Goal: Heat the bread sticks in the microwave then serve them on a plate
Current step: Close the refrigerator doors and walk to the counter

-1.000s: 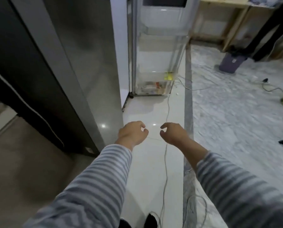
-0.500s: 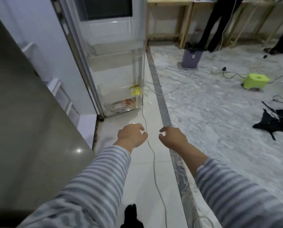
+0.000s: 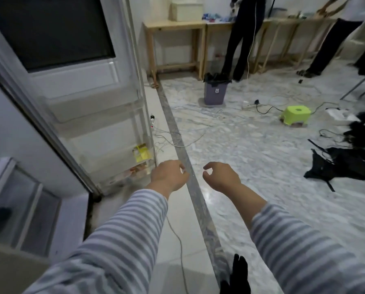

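We stand beside the open fridge door [image 3: 88, 85], over a floor [image 3: 251, 158] full of loose cables [image 3: 178, 238]. Our feet can catch in one, because a cable runs just under our arms. Our left hand [image 3: 170, 177] and right hand [image 3: 219, 177] are empty, the grip of both loosely curled on nothing. We see no bread sticks, microwave or plate here, so searching may cost time.
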